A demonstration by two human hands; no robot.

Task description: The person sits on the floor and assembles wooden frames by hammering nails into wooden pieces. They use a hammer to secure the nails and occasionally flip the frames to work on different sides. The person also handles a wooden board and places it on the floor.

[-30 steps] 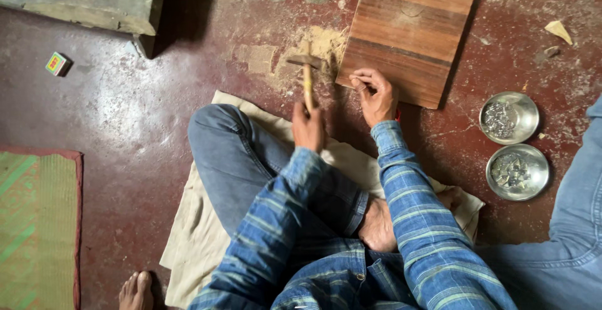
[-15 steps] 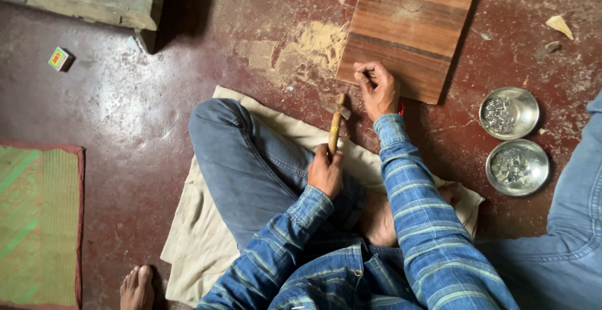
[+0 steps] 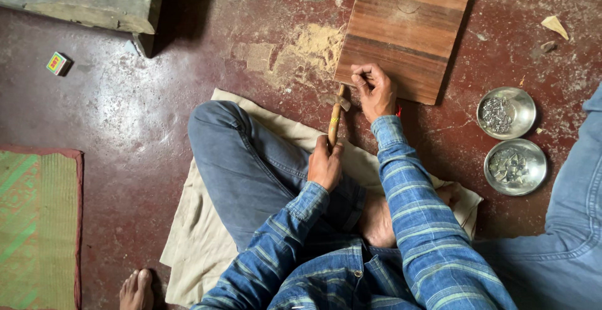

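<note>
Hammer (image 3: pixel 334 114) in closed left hand (image 3: pixel 325 164), beside wooden board (image 3: pixel 404 31)

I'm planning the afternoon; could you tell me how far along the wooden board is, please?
Done: sawdust lies beside the wooden board; no finished fixings show. In hand: the left hand holds a small hammer at the board's near edge, where the right hand rests, fingers curled. Left: two steel bowls hold many small metal pieces.

Two bowls (image 3: pixel 506 114) right of wooden board (image 3: pixel 407 31)
</note>
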